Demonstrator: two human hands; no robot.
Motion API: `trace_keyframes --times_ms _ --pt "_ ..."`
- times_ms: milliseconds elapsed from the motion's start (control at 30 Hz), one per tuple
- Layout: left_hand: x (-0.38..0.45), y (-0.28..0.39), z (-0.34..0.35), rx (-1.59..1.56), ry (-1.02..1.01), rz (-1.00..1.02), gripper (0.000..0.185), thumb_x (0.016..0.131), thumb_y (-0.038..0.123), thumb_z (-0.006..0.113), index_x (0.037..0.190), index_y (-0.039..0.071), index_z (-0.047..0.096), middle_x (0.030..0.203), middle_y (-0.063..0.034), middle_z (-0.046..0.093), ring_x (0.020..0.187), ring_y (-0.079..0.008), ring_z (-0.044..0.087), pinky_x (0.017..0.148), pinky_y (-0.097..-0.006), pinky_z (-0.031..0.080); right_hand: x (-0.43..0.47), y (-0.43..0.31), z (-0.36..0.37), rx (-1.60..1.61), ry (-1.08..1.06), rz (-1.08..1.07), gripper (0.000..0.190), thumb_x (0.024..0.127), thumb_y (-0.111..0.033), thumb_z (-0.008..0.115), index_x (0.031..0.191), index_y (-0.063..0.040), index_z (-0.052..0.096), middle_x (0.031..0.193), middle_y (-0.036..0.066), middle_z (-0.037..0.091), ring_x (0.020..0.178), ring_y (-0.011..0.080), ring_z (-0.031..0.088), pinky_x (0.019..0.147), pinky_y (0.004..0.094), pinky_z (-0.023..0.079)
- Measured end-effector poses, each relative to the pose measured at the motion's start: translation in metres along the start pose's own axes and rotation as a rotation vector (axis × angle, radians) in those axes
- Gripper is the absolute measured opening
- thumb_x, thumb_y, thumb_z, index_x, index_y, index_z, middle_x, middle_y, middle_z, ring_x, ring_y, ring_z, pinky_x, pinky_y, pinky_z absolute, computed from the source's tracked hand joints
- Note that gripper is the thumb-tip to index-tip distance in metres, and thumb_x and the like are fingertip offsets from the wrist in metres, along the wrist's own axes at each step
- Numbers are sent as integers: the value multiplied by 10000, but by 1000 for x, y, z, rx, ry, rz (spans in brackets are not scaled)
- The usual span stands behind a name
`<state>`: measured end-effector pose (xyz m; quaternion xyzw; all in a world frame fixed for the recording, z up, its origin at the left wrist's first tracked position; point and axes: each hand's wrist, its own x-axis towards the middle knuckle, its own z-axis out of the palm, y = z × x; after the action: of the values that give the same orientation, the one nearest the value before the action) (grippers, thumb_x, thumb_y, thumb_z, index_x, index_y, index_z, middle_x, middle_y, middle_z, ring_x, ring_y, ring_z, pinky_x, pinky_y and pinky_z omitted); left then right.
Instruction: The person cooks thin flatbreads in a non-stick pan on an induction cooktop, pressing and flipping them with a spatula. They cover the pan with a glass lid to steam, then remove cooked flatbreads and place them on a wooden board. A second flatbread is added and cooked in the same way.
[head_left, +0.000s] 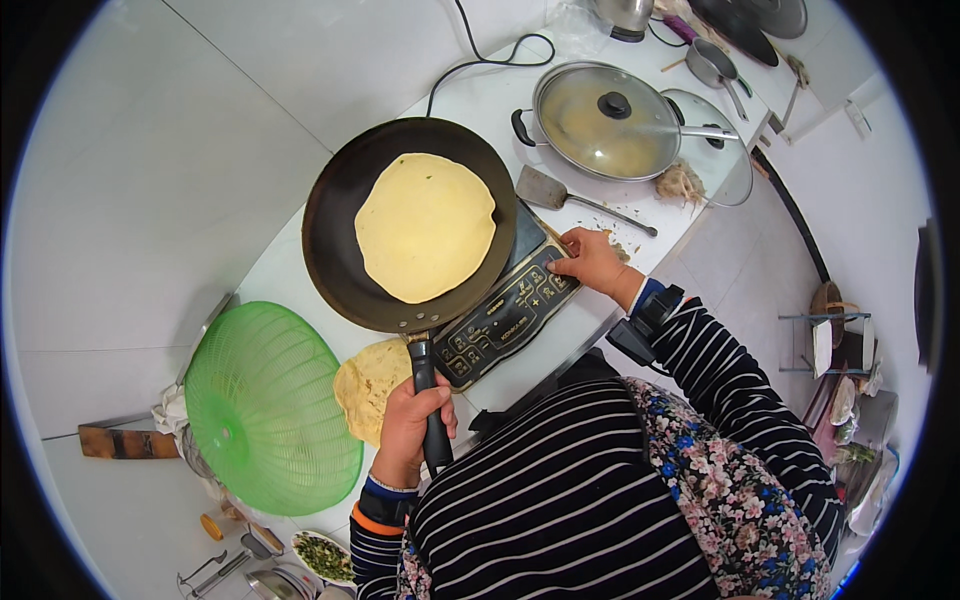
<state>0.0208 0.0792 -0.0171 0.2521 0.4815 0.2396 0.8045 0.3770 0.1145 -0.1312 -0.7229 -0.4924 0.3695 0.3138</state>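
A round pale flatbread (425, 227) lies flat in a dark frying pan (330, 225), which sits over the far part of an induction cooker (506, 319). My left hand (415, 420) is wrapped around the pan's black handle (436, 442). At the cooker's right end, my right hand (596, 262) has its thumb on the control panel and its other fingers at the cooker's edge; it grips no separate object that I can see. A browned flatbread (367, 390) lies left of the handle, partly hidden by the pan. A metal spatula (544, 187) rests on the counter beyond my right hand.
A lidded pan (609, 124) stands at the back right, with a glass lid (739, 169) beside it. A green mesh food cover (274, 409) is at the left, near a plate of chopped greens (324, 556). A small saucepan (711, 64) and a black cord (480, 60) are farther back.
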Motion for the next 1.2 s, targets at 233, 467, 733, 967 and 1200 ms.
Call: trace_keyframes --times_ms 233,467,733,967,1200 --pt "1 -3 -1 -23 -16 -5 141 877 74 600 982 3 539 627 -87 564 490 -192 550 477 -308 492 6 2 1 -34 -29 64 558 649 -283 870 1010 85 657 871 185 674 802 269 653 731 348 528" --pt "4 -7 6 -23 -22 8 140 900 92 588 999 4 545 626 -97 560 484 -216 542 491 -332 480 10 1 3 -18 -32 81 568 636 -308 866 991 82 654 889 205 677 821 298 662 756 356 532" --pt "12 -20 7 262 -117 86 408 1046 365 407 1034 -19 544 734 -112 639 638 -182 601 603 -297 502 -39 -56 -14 -44 -173 -222 427 819 -329 751 986 49 641 898 199 687 790 272 677 705 339 529" --pt "60 -15 28 582 -152 146 633 1036 529 300 882 23 648 676 -64 636 568 -147 597 519 -251 473 -95 -131 24 383 -802 -36 375 933 -307 671 1065 42 631 852 87 676 765 134 650 695 283 535" --pt "41 -37 5 391 -350 134 364 1034 367 450 1036 27 579 716 -61 622 561 -130 599 509 -243 468 -109 -134 15 264 -638 117 300 835 -95 710 1057 53 573 786 69 612 647 142 631 558 293 567"
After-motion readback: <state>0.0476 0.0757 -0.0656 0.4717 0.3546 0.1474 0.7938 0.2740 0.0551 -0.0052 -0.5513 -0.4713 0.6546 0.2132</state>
